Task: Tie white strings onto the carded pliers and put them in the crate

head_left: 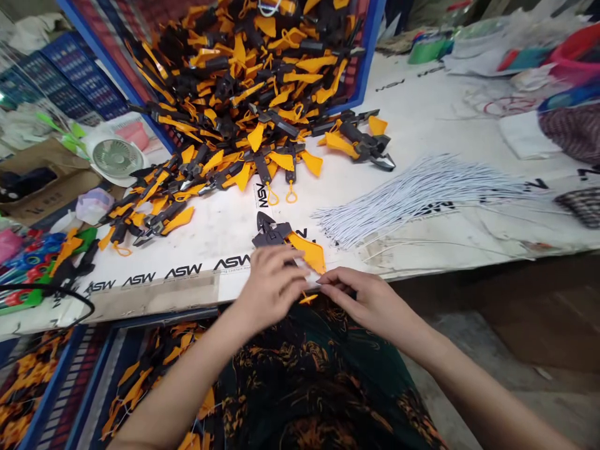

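- While the person sits close against the table's near edge, the left hand (269,287) and right hand (370,306) meet over a black plier-like tool (274,234) with a flat orange grip (309,253).
- The tool lies just past that edge, over a white table sheet (220,219) printed "ASW". From here, I can't tell whether it rests on the sheet or is slightly lifted.
- Its long axis slants across the view, with the black jaws at the far left end and the orange tip at the near right end.
- The left hand is nearer the black end. Its fingers (281,265) lie together over the tool's near side, but I can't tell whether they are clamped on it.
- The right hand is nearer the orange tip. Its fingers (342,284) sit slightly apart and point left at a small white bit (304,272) by the grip. Whether they pinch anything is hidden.
- A small orange piece (308,299) shows just below the hands, above a dark patterned cloth (304,375) on the person's lap.
- Beyond lies a heap of similar tools (244,94) in a blue-rimmed tray (370,56), with a bundle of white cords (412,200) to the right.
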### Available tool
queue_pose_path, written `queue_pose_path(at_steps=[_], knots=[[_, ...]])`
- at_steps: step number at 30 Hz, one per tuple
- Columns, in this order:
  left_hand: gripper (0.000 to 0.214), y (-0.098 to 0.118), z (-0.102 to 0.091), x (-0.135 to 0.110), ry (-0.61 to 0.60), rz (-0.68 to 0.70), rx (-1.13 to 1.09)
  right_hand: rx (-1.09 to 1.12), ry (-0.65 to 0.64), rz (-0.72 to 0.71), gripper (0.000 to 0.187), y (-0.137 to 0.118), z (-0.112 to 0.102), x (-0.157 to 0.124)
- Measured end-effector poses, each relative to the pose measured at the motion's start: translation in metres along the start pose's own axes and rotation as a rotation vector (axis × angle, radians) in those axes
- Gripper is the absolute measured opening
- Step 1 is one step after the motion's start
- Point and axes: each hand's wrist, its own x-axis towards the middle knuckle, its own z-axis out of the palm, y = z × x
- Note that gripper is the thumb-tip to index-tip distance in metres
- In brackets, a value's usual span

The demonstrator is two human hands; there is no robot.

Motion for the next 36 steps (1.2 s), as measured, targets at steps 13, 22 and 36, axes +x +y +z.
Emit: queue_pose_path(at_steps=[13,22,36], knots=[[0.025,0.064,0.054,-0.078,0.351,-0.960,-0.745,-0.300,0.063,-0.146,0.019,-0.011,0.039,-0.006],[0.045,0.051,0.050,-0.073,0.369,-1.121,-0.992,-0.300,0.070,-0.175,0.015,-0.020,0.062,-0.004],[0.044,0.049,0.054,-0.075,0.379,-1.140,-1.023,-0.403,0.084,-0.206,0.017,-0.018,0.063,-0.005]])
